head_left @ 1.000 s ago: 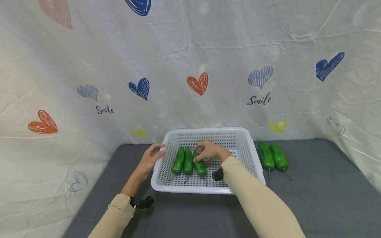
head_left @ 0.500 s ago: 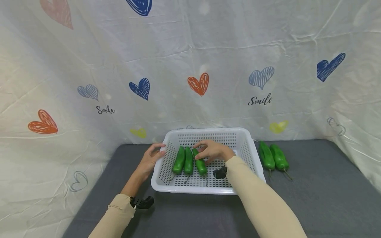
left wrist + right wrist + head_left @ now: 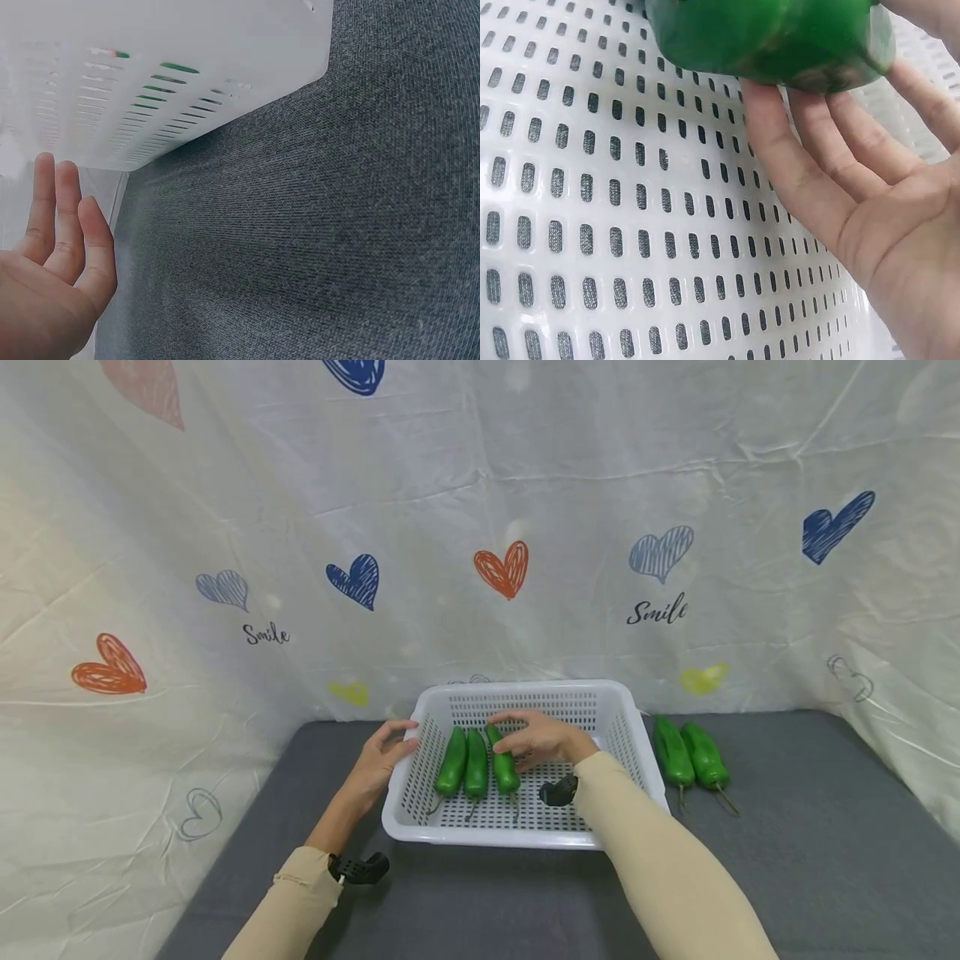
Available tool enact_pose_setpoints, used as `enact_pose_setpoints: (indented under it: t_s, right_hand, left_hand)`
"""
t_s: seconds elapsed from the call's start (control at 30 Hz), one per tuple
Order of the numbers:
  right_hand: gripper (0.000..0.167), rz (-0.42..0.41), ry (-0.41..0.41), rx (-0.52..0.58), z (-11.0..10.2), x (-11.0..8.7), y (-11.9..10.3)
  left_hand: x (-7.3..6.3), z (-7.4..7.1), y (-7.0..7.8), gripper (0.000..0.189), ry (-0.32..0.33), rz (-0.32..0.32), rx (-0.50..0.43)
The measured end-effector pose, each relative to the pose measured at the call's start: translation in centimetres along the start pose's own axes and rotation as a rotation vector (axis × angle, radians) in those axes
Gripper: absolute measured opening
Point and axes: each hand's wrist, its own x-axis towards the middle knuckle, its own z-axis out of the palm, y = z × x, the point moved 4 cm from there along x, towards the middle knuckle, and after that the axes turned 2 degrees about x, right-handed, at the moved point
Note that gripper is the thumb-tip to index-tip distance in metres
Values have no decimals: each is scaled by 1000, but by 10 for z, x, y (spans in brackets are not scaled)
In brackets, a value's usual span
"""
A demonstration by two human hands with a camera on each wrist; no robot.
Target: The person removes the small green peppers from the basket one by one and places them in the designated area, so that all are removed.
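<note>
My right hand [image 3: 536, 739] reaches into the white perforated basket [image 3: 480, 837] and grips a green pepper [image 3: 506, 777]. In the right wrist view the fingers [image 3: 802, 165] curl under that pepper [image 3: 757, 37], with the thumb partly in view at the upper right. Just left of it, two more green peppers [image 3: 476, 764] lie side by side in the basket, stems toward me. At the basket's left rim, my left hand [image 3: 375, 764] touches the edge with its fingertips. The left wrist view shows its fingers [image 3: 67, 225] fairly straight beside the basket's outer wall [image 3: 187, 45].
Two more green peppers [image 3: 705, 756] lie on the dark grey tabletop [image 3: 810, 827], right of the basket. Behind the table hangs a white cloth [image 3: 435, 643] printed with hearts, close to the basket's far side.
The gripped pepper has slid slightly toward the far side of the basket. My right hand has shifted a little to the right. The left hand stays at the rim.
</note>
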Motion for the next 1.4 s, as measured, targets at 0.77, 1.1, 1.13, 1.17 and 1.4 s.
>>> enact_pose_setpoints:
  t_s: [0.77, 1.1, 1.13, 1.17, 1.4]
  right_hand:
    - [72, -106, -55, 103, -9, -11, -29]
    - [71, -148, -12, 79, -14, -13, -36]
    - [71, -157, -13, 79, -14, -13, -37]
    - [70, -166, -12, 77, -15, -14, -38]
    - [69, -193, 4, 33, -19, -19, -49]
  left_hand:
    - [0, 2, 2, 43, 3, 0, -13]
    - [-1, 0, 0, 44, -1, 3, -5]
    - [-1, 0, 0, 44, -2, 4, -3]
    - [-1, 0, 0, 44, -2, 3, -3]
    - [-2, 0, 2, 44, -5, 2, -7]
